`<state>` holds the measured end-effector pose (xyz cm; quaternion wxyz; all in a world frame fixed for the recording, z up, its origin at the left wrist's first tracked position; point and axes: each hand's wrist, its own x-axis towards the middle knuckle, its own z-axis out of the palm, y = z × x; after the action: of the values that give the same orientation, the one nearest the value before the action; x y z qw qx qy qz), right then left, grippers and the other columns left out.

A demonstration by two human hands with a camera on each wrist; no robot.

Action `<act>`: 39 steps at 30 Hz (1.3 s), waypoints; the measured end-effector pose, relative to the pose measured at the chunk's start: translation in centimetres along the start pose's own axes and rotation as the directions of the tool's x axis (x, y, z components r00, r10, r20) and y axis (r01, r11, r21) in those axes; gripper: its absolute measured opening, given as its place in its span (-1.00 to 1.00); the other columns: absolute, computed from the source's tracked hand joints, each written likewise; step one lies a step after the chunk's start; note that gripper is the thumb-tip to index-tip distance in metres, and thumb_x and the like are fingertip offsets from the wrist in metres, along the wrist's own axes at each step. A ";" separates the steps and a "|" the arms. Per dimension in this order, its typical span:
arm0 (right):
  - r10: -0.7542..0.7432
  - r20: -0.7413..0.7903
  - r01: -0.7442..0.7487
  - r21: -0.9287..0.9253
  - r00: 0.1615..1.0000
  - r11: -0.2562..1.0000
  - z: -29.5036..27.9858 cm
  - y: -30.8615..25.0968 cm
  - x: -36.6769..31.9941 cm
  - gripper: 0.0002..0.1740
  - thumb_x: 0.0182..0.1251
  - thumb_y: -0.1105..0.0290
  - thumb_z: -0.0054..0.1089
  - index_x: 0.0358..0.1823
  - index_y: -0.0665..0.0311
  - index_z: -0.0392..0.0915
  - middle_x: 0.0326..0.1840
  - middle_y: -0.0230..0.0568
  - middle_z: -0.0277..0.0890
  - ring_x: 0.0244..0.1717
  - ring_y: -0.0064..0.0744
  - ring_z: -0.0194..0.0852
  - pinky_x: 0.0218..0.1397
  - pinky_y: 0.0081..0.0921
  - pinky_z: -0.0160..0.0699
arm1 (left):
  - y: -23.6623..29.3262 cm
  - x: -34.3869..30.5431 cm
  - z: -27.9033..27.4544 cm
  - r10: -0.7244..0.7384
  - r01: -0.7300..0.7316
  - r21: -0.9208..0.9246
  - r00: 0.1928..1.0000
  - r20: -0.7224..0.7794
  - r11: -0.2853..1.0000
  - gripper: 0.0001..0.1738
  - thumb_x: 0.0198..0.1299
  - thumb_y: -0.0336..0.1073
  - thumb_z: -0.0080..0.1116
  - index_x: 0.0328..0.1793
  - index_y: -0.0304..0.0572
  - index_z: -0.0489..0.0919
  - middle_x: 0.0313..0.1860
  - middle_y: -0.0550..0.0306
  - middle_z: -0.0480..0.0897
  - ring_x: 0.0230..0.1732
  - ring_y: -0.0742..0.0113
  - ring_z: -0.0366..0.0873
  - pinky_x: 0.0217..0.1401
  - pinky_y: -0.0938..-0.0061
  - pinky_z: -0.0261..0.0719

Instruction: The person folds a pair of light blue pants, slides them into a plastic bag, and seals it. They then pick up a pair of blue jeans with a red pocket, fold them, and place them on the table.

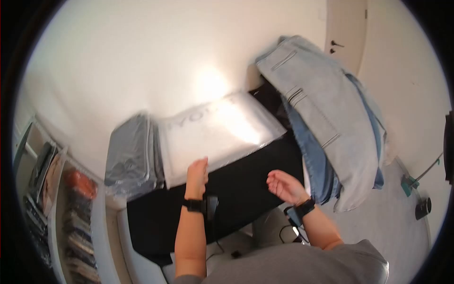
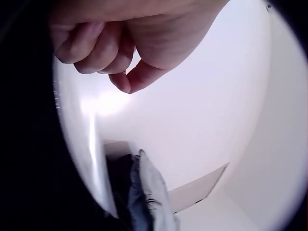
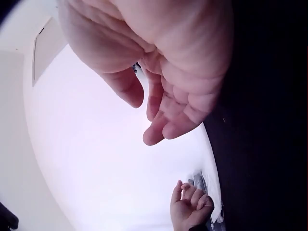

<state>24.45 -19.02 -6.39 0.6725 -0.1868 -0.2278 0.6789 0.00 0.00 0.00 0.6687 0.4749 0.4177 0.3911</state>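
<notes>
Grey cloth of the person's shirt (image 1: 293, 266) fills the bottom edge of the head view, and 2 bare forearms (image 1: 190, 236) reach forward over a black table (image 1: 236, 187). Each wrist wears a dark band (image 1: 193, 205). On the table, near the pale wall (image 1: 142, 61), lies a large clear plastic bag (image 1: 203, 144) with white contents; dark lettering runs along its far part (glare washes it out too much to read). The left hand (image 1: 196, 175) is at the near edge of the bag, its fingers curled inward side by side, the thumb close against them; I cannot tell whether it touches the plastic. The right hand (image 1: 286, 186) is raised over the black table, apart from the bag, with its fingers loosely bent and its thumb standing off from them. Just left of the bag sits a stack (image 1: 130, 154) of dark grey wrapped items. To the right hang pale denim (image 1: 324, 104) and darker blue denim (image 1: 309, 154). Farther left, a white shelf (image 1: 100, 217) holds piles of wrapped pieces, 1 topped by an orange bundle (image 1: 81, 183). Beyond the denim is a door (image 1: 347, 26) with a black handle (image 1: 337, 44).
</notes>
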 end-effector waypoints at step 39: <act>-0.859 -0.074 0.744 -0.467 0.506 0.478 15.9 -27.5 1.9 -0.81 0.40 0.17 0.03 -0.22 0.09 0.51 -0.18 -0.50 0.52 0.06 -0.53 0.33 0.21 -0.41 0.15 | -3.4 -0.1 0.0 -0.043 0.045 -0.002 0.973 0.225 0.999 -0.76 0.27 -0.17 0.08 -0.41 -0.10 0.44 -0.68 0.51 0.19 -0.71 0.73 0.03 -0.71 0.73 -0.09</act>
<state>38.28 -18.28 22.32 0.8893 -0.2814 -0.3100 0.1842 0.41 -0.90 -3.30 0.7218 0.5044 0.3484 0.3213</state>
